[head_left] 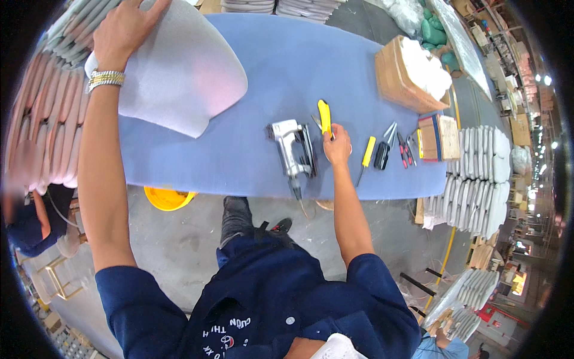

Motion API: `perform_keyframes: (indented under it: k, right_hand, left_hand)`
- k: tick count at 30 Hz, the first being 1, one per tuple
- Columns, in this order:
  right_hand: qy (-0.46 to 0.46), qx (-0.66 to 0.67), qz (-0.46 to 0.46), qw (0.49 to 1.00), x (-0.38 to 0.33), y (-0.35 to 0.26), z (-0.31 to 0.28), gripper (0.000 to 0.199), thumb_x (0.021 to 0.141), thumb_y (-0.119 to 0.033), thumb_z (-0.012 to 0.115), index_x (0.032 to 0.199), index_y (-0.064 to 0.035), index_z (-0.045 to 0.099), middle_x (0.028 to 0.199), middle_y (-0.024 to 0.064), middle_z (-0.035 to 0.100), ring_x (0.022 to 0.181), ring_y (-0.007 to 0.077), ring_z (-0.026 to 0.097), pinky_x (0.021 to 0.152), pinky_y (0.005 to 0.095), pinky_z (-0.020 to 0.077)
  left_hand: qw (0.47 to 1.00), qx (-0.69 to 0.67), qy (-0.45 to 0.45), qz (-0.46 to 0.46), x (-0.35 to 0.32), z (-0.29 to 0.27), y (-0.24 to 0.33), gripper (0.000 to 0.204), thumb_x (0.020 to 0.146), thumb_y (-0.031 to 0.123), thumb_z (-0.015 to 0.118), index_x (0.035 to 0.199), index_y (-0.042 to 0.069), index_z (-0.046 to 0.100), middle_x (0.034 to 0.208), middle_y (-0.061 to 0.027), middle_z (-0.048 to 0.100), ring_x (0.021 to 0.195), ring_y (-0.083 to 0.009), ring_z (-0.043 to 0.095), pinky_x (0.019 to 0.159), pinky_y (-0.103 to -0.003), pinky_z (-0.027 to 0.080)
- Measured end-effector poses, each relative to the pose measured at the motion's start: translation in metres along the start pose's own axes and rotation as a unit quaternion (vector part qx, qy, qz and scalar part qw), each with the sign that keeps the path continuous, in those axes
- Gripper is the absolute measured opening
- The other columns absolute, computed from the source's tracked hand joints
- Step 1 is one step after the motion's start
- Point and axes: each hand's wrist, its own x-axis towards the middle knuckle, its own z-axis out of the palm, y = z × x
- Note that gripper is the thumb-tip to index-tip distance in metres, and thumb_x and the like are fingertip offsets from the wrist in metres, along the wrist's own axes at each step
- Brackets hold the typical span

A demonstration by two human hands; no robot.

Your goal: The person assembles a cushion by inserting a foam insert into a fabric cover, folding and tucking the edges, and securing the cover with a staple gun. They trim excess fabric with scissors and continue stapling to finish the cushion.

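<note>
At the upper left, my left hand (122, 30) grips a grey, fabric-covered padded panel (179, 72) near its far edge. Some of those fingertips are cut off by the picture's rim. The panel has a rounded corner and lies over the left part of the blue table. My right hand (338, 145) is closed on the near end of a yellow-handled tool (324, 113); a thin metal part shows beside its handle, but its exact kind is unclear. Just left of this hand lies a silver pneumatic stapler (292, 146) with its hose fitting toward me.
The blue table (263, 66) also bears a yellow-handled screwdriver (369, 152), a black-handled tool (382, 155), red-handled pliers (405, 152), a small box (439, 137) and a carton (394, 78) of white material. Stacked panels (54, 113) flank the left; a yellow tub (167, 198) sits below.
</note>
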Motion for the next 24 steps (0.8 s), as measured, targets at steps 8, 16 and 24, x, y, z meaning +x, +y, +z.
perform_keyframes:
  k: [8,16,24]
  right_hand:
    - [-0.044,-0.242,0.067,0.967,0.071,0.047,-0.02,0.058,0.091,-0.046,0.07,0.134,-0.0093,0.059,0.124,0.0233,0.067,0.114,0.041,0.064,0.095,0.0546,0.0502]
    - [-0.089,-0.01,-0.164,0.982,-0.037,-0.065,-0.019,0.065,0.09,-0.034,0.075,0.144,-0.0028,0.053,0.145,0.0275,0.054,0.134,0.0461,0.051,0.114,0.0528,0.0373]
    - [-0.088,-0.035,-0.22,0.971,-0.079,-0.022,0.028,0.057,0.096,-0.032,0.067,0.146,-0.0062,0.055,0.154,0.0272,0.046,0.143,0.0479,0.042,0.116,0.0636,0.0276]
  left_hand:
    - [0.987,-0.112,0.113,0.025,0.034,0.021,0.009,0.057,0.093,0.058,0.063,0.093,0.003,0.08,0.082,-0.0222,0.073,0.079,-0.0378,0.072,0.073,-0.045,0.056]
    - [0.99,-0.13,0.049,-0.027,0.058,0.045,-0.013,0.068,0.097,0.065,0.055,0.085,0.002,0.079,0.08,-0.0174,0.075,0.072,-0.0298,0.073,0.069,-0.042,0.057]
    - [0.988,-0.087,-0.048,-0.114,-0.005,-0.031,-0.021,0.068,0.09,0.069,0.062,0.116,0.008,0.075,0.099,-0.018,0.077,0.09,-0.0377,0.074,0.076,-0.044,0.057]
